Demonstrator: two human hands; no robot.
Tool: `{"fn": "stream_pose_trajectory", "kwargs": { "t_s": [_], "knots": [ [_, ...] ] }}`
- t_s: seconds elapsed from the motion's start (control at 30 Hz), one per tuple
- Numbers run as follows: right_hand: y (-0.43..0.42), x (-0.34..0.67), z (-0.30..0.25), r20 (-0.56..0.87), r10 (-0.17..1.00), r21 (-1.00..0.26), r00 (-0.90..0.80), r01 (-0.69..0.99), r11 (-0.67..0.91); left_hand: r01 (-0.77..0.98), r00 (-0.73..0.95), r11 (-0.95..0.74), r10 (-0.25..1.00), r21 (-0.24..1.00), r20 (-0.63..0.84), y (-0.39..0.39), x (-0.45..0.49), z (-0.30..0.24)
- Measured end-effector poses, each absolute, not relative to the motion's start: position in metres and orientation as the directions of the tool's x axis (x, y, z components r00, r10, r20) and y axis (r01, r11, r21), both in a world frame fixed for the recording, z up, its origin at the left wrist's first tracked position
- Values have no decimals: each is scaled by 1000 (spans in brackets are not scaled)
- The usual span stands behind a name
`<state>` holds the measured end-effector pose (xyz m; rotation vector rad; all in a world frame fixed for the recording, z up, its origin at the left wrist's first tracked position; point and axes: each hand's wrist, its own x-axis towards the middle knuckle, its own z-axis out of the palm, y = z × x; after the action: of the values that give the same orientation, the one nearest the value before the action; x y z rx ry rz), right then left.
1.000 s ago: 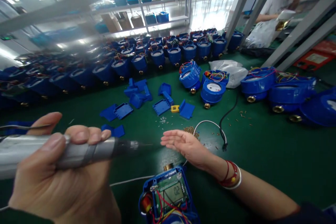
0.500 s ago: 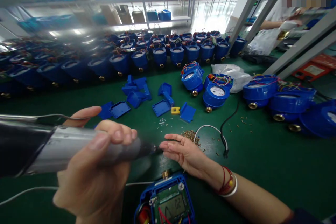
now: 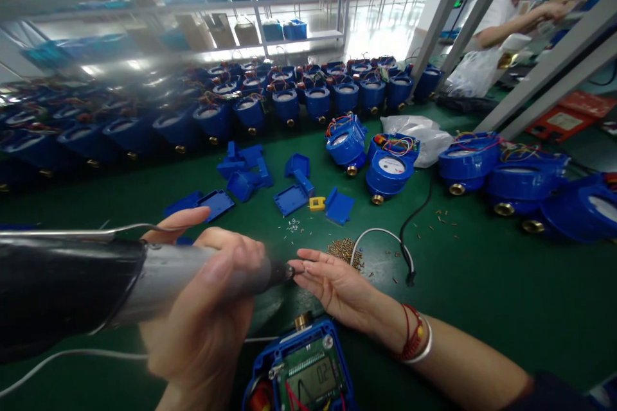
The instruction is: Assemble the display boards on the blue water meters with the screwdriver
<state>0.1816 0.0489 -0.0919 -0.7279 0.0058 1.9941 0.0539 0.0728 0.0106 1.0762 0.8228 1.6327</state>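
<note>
My left hand is wrapped around a grey and black electric screwdriver, held level with its tip pointing right. At that tip, the thumb and forefinger of my right hand are pinched, and whatever small piece lies between them is too small to name. The other right fingers are loosely bent. Below both hands sits an opened blue water meter with a green circuit board, a small display, wires and a brass fitting. A heap of small brass screws lies just behind my right hand.
Blue plastic covers and a yellow part lie ahead on the green table. Rows of blue meters stand behind, with several more at right. A black cable curves nearby. A co-worker is at upper right.
The screwdriver and my left hand have moved slightly right, toward my right fingertips. My right hand keeps nearly the same pose. The whole view has shifted a little.
</note>
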Motion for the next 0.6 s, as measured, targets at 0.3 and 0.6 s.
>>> {"fn": "stream_pose_trajectory", "kwargs": {
  "t_s": [0.3, 0.6],
  "knots": [
    [48, 179, -91, -511, 790, -257, -339, -817, -517, -376, -108, -298, 955, 878, 278, 71, 54, 10],
    [47, 178, -93, -491, 804, -246, -336, -832, -498, -343, -146, -340, 940, 876, 307, 69, 55, 10]
  ]
}}
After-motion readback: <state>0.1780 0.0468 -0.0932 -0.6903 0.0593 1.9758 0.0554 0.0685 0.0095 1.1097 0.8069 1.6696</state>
